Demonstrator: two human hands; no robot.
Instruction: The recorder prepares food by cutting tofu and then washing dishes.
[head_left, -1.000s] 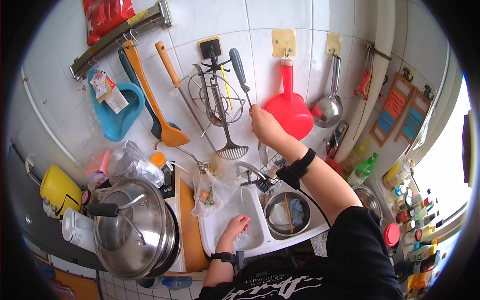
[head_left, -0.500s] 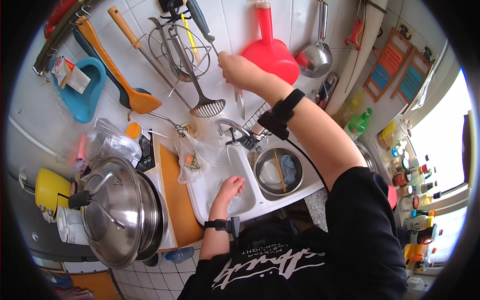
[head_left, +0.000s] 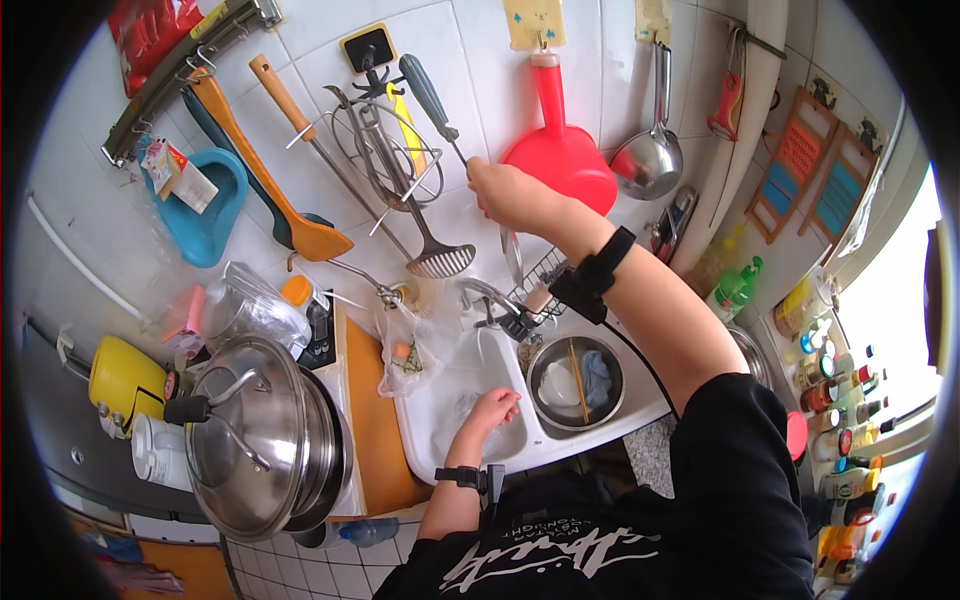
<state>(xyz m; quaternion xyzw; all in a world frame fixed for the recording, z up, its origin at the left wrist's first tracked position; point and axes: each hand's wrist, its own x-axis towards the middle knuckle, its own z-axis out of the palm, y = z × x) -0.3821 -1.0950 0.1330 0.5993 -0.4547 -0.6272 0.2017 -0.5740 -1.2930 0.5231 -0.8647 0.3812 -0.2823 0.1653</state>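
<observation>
My right hand (head_left: 515, 195) is closed round the steel shaft of a hanging utensil with a blue-grey handle (head_left: 426, 92); its flat steel head (head_left: 512, 258) shows below my fingers. Beside it hang a slotted turner (head_left: 440, 260), wire tools (head_left: 355, 135) and a red scoop (head_left: 580, 170). Low over the left basin (head_left: 450, 440) of the white sink, my left hand (head_left: 494, 406) has its fingers loosely curled, with nothing visible in them. A steel bowl (head_left: 548, 407) with chopsticks, a white dish and a blue cloth sits in the right basin.
A faucet (head_left: 505, 315) and wire rack stand behind the sink. A plastic bag (head_left: 405, 350) lies at its left, near stacked steel pots (head_left: 250, 430) and a yellow jug (head_left: 125, 370). Bottles and jars (head_left: 830, 390) line the right windowsill. Wooden-framed graters (head_left: 790, 160) hang above them.
The whole view has shifted with the head over the last second. My right hand stays gripped on the same hanging utensil, and my left hand stays curled over the left basin.
</observation>
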